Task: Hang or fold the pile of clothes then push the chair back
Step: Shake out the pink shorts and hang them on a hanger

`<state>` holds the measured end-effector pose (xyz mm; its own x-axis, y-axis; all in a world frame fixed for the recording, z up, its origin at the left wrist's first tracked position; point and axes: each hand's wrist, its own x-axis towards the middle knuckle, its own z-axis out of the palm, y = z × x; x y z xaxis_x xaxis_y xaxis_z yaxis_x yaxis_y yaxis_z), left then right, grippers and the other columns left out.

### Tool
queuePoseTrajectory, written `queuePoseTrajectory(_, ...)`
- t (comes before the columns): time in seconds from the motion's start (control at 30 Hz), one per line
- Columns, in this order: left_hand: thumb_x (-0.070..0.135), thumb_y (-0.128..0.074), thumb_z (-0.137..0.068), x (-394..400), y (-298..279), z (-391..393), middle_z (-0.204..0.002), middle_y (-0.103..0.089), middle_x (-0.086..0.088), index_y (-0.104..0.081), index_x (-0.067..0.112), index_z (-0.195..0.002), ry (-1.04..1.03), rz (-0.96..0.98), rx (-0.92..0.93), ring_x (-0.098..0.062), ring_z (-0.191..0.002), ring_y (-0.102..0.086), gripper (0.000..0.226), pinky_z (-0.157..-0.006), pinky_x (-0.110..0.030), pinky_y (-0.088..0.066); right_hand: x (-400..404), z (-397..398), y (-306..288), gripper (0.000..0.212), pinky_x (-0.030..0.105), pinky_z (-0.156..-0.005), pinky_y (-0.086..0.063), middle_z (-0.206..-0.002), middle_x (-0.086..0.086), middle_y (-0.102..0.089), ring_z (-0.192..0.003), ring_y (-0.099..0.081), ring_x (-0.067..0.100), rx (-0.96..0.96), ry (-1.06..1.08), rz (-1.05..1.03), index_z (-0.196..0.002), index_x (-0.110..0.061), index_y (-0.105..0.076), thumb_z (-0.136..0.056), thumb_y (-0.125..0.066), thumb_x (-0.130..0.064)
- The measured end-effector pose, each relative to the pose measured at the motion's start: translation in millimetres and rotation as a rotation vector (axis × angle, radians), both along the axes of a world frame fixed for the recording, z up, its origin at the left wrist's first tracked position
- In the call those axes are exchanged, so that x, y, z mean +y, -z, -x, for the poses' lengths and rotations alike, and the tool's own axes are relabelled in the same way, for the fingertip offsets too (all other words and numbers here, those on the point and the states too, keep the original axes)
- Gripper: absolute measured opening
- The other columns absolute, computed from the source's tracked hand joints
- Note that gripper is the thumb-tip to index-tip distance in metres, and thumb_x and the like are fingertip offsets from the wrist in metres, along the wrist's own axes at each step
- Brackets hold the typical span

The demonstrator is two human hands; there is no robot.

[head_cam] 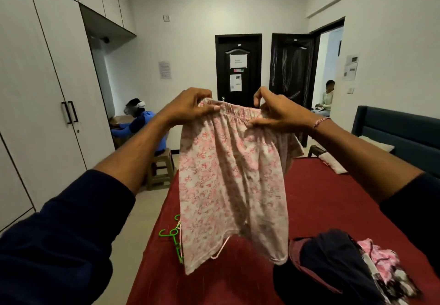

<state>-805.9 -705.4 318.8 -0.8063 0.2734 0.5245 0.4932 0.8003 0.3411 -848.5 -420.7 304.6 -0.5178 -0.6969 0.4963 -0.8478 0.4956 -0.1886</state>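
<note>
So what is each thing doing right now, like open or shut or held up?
pink floral shorts: held up by the waistband, hanging above the bed
left hand: gripping the waistband
right hand: pinching the waistband
green hanger: lying on the red bedsheet, partly hidden
pile of clothes: heaped, unfolded
wardrobe doors: shut
left black door: shut
right black door: swung open

We see a dim room with soft light; the edges bend, and the clothes pile [371, 264] looks blurry.
</note>
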Motion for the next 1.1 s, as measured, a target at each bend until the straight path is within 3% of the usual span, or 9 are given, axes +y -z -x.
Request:
queuePoseTrajectory(0.07, 0.041, -0.066, -0.094, -0.3, -8.4, -3.4, -0.078, -0.062, 0.006, -0.055, 0.025, -0.075, -0.035, 0.018, 0.070, -0.007, -0.071, -0.057, 0.027, -0.063, -0.023, -0.041, -1.5, -3.2, -5.7, 0.053, 0.039, -0.061, -0.047, -0.084, 0.004, -0.062, -0.067, -0.058, 0.023, 0.122, 0.000, 0.005, -0.107, -0.018, -0.038, -0.084, -0.069, -0.054)
queuePoseTrajectory(0.2, 0.040, -0.065, -0.095, -10.6, -20.0, -8.6, -0.088, -0.070, 0.007, -0.070, 0.028, -0.089, -0.085, 0.013, 0.156, -0.007, -0.079, -0.063, 0.015, -0.071, -0.025, -0.047, 2.6, -2.5, -21.2, 0.029, 0.040, -0.068, -0.052, -0.100, 0.005, -0.065, -0.082, -0.062, 0.024, 0.234, 0.082, -0.133, -0.118, -0.022, -0.051, -0.096, -0.064, -0.035)
queuePoseTrajectory(0.33, 0.028, -0.063, -0.098, -24.3, -23.6, -19.8, -0.120, -0.065, 0.009, -0.069, 0.020, -0.126, -0.060, 0.002, 0.145, 0.004, -0.102, -0.058, 0.030, -0.081, -0.002, -0.044, 18.2, 3.9, -32.0, 0.026, 0.033, -0.076, -0.046, -0.110, -0.004, -0.062, -0.085, -0.060, 0.013, 0.179, 0.104, -0.240, -0.126, -0.030, -0.060, -0.100, -0.060, -0.025)
queuePoseTrajectory(0.43, 0.025, -0.059, -0.099, -23.9, -22.0, -26.0, -0.121, -0.064, 0.014, -0.061, 0.022, -0.135, 0.012, -0.041, 0.055, 0.007, -0.097, -0.061, 0.037, -0.084, -0.005, -0.048, 21.0, 6.4, -33.9, 0.029, 0.038, -0.082, -0.051, -0.117, 0.001, -0.063, -0.093, -0.062, 0.018, 0.137, 0.112, -0.231, -0.129, -0.028, -0.058, -0.101, -0.057, -0.020)
queuePoseTrajectory(0.53, 0.020, -0.062, -0.097, -22.7, -20.1, -33.1, -0.097, -0.073, 0.023, -0.066, 0.017, -0.128, 0.089, -0.186, -0.069, 0.007, -0.090, -0.067, 0.031, -0.077, -0.014, -0.055, 23.3, 8.2, -33.8, 0.027, 0.041, -0.084, -0.053, -0.119, 0.007, -0.062, -0.098, -0.062, 0.025, 0.118, 0.115, -0.220, -0.129, -0.023, -0.052, -0.103, -0.053, -0.017)
queuePoseTrajectory(0.6, 0.017, -0.065, -0.094, -26.5, -19.8, -35.1, -0.093, -0.076, 0.013, -0.070, 0.014, -0.120, 0.121, -0.211, -0.145, -0.001, -0.089, -0.069, 0.026, -0.078, -0.020, -0.058, 26.3, 10.6, -34.0, 0.025, 0.044, -0.084, -0.055, -0.122, 0.009, -0.063, -0.100, -0.063, 0.028, 0.129, 0.110, -0.236, -0.128, -0.027, -0.050, -0.104, -0.051, -0.019)
queuePoseTrajectory(0.77, 0.041, -0.067, -0.086, -43.4, -21.6, -32.3, -0.089, -0.077, -0.007, -0.078, 0.008, -0.095, -0.022, 0.112, -0.273, -0.025, -0.082, -0.070, 0.035, -0.083, -0.043, -0.055, 26.2, 11.9, -30.3, 0.031, 0.042, -0.074, -0.051, -0.107, 0.010, -0.066, -0.084, -0.061, 0.025, 0.226, 0.185, -0.389, -0.137, -0.035, -0.044, -0.106, -0.044, -0.031)
queuePoseTrajectory(0.9, 0.039, -0.069, -0.089, -47.6, -19.3, -26.9, -0.084, -0.077, -0.007, -0.078, 0.009, -0.089, -0.103, 0.138, -0.229, -0.035, -0.083, -0.068, 0.032, -0.079, -0.051, -0.054, 23.6, 7.7, -26.5, 0.044, 0.047, -0.084, -0.057, -0.127, 0.007, -0.059, -0.104, -0.061, 0.028, 0.302, 0.154, -0.485, -0.148, -0.042, -0.035, -0.106, -0.042, -0.028)
queuePoseTrajectory(1.1, 0.035, -0.077, -0.084, -49.3, -20.8, -21.2, -0.081, -0.075, -0.010, -0.078, 0.006, -0.088, -0.195, 0.143, -0.128, -0.034, -0.080, -0.068, 0.029, -0.072, -0.050, -0.054, 14.5, -1.4, -19.0, 0.060, 0.036, -0.077, -0.057, -0.118, 0.001, -0.052, -0.089, -0.057, 0.018, 0.422, 0.155, -0.697, -0.149, -0.061, -0.001, -0.108, -0.029, -0.028)
